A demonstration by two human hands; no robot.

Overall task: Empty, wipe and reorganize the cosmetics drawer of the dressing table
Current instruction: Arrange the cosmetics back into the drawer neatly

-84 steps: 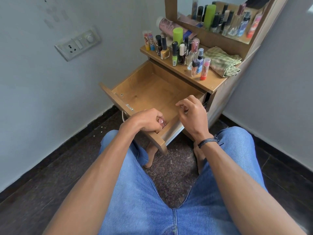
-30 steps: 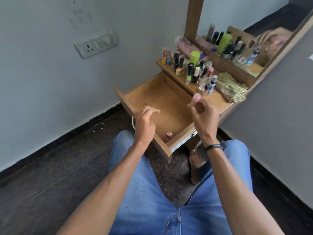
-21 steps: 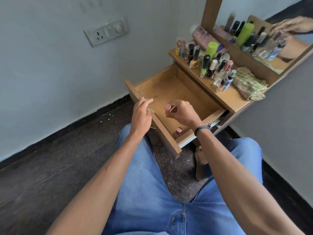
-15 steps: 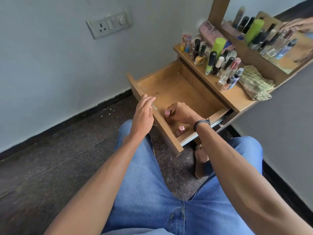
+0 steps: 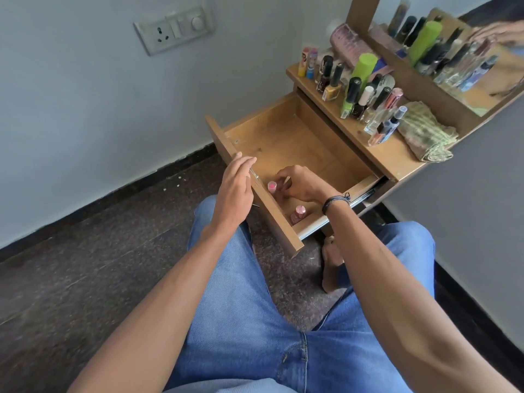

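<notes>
The wooden drawer point(image 5: 295, 143) of the dressing table stands pulled out, its floor mostly bare. My right hand point(image 5: 302, 184) is down inside it near the front wall, fingers closed on a small pink-capped bottle point(image 5: 272, 187) held upright. A second pink bottle point(image 5: 298, 214) stands in the drawer's front right corner, just below my wrist. My left hand point(image 5: 236, 188) hovers open over the top edge of the drawer front, fingertips close to it, holding nothing.
Several nail polish and cosmetic bottles point(image 5: 360, 89) stand crowded on the table top point(image 5: 397, 160), with a folded green cloth point(image 5: 425, 134) at their right. A mirror point(image 5: 467, 52) rises behind. A wall socket point(image 5: 173, 26) is at the left. My bare foot point(image 5: 331, 265) rests beneath the drawer.
My right hand brought a pink-capped bottle from the table top down into the drawer and lowered it beside the front wall. My left hand moved to the drawer front's edge.
</notes>
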